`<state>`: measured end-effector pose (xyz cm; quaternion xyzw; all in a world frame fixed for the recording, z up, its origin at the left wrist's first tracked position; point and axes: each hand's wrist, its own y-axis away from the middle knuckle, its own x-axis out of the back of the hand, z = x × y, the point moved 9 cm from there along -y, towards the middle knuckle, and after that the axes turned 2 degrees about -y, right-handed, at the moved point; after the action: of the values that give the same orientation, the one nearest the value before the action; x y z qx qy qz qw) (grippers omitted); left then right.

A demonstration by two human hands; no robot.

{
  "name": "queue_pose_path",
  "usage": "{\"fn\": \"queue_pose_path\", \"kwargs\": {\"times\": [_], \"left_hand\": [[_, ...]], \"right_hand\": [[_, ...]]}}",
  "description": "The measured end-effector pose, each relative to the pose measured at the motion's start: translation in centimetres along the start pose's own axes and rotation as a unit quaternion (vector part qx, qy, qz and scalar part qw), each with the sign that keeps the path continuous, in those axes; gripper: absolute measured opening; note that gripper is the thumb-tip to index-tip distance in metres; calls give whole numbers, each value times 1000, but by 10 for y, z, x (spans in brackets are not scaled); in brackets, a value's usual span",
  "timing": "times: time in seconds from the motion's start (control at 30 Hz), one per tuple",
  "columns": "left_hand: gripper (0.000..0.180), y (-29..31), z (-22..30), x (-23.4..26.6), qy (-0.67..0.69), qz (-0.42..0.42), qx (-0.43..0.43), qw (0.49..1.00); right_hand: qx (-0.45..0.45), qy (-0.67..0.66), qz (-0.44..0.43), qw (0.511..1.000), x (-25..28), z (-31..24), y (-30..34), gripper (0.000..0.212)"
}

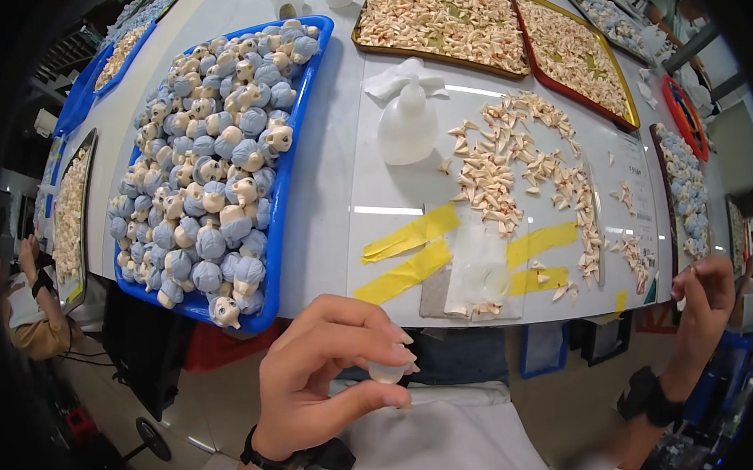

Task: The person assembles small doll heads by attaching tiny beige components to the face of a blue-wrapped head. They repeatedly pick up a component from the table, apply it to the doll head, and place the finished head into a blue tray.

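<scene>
In front of my body, my left hand pinches a small translucent, rounded piece between thumb and fingers. My right hand is raised off the table's right front edge, its fingers drawn together; what they hold, if anything, is too small to make out. Between the hands, a clear round dish-like piece lies near the table edge, by yellow tape strips. Behind it spreads a loose pile of small cream, pointed pieces. Left of the pile stands a white translucent pump bottle.
A blue tray piled with blue-haired doll heads fills the left side. At the back are a gold-rimmed tray and a red-and-gold tray of cream pieces. More doll heads lie at right. Another person's hand is far left.
</scene>
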<state>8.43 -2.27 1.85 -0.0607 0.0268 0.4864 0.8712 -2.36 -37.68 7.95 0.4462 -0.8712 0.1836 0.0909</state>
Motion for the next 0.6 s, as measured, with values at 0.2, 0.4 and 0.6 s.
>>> {"fn": "queue_pose_path", "kwargs": {"times": [0.2, 0.4, 0.6], "left_hand": [[33, -4, -18, -13, 86, 40, 76, 993], [33, 1, -20, -20, 146, -12, 12, 989], [34, 0, -22, -19, 35, -18, -52, 998]], "right_hand": [[-54, -133, -63, 988, -56, 20, 24, 13], [-3, -152, -126, 980, -103, 6, 20, 11], [35, -70, -157, 984, -139, -23, 11, 11]]}}
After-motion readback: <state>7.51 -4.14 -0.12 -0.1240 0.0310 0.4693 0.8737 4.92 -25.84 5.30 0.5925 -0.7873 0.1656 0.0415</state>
